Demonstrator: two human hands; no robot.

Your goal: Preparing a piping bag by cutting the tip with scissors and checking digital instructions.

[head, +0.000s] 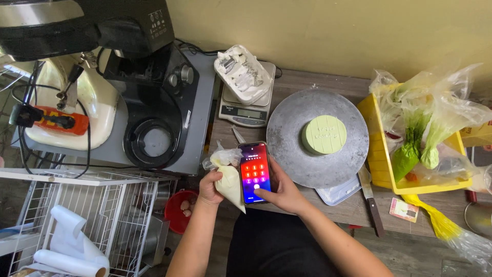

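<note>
My left hand (209,186) grips a piping bag (229,180) of pale cream, its tip pointing down. My right hand (283,194) holds a smartphone (254,172) with a lit red and purple screen, thumb on the screen. Both hands hover at the near edge of the wooden counter. Just right of the phone a small round green cake (324,134) sits on a grey metal turntable (287,128).
A black stand mixer (154,97) stands at left, with a digital scale (243,110) holding a white tray behind the phone. A yellow bin (376,159) with green piping bags sits at right. A knife (371,197) lies near the counter edge. A white wire rack (92,205) stands lower left.
</note>
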